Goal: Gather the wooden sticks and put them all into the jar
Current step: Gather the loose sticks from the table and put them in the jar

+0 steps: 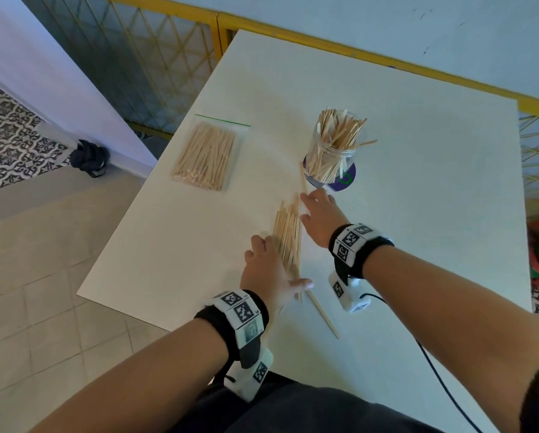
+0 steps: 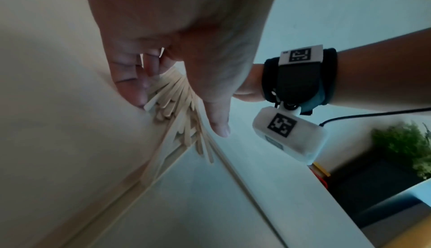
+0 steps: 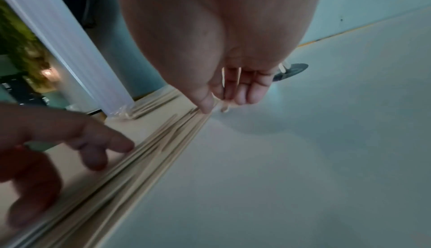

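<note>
2 hands (image 1: 268, 267) flank roughly 20 sticks (image 1: 288, 235).

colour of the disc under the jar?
Purple, with a small green mark; disc under the jar shows best in head view.

Home-like tiled room: patterned floor tiles (image 1: 9, 142), yellow railing (image 1: 168, 42), white table (image 1: 418, 189).

Your head camera looks down from above at the white table (image 1: 402, 214), with the jar (image 1: 333, 148) toward 12 o'clock. Your left wrist camera sits very near under the left hand (image 2: 168, 40) and faces along its fingers. Your right wrist camera does the same under the right hand (image 3: 221, 36). All three views share the loose sticks (image 1: 288, 235) between your hands.
</note>
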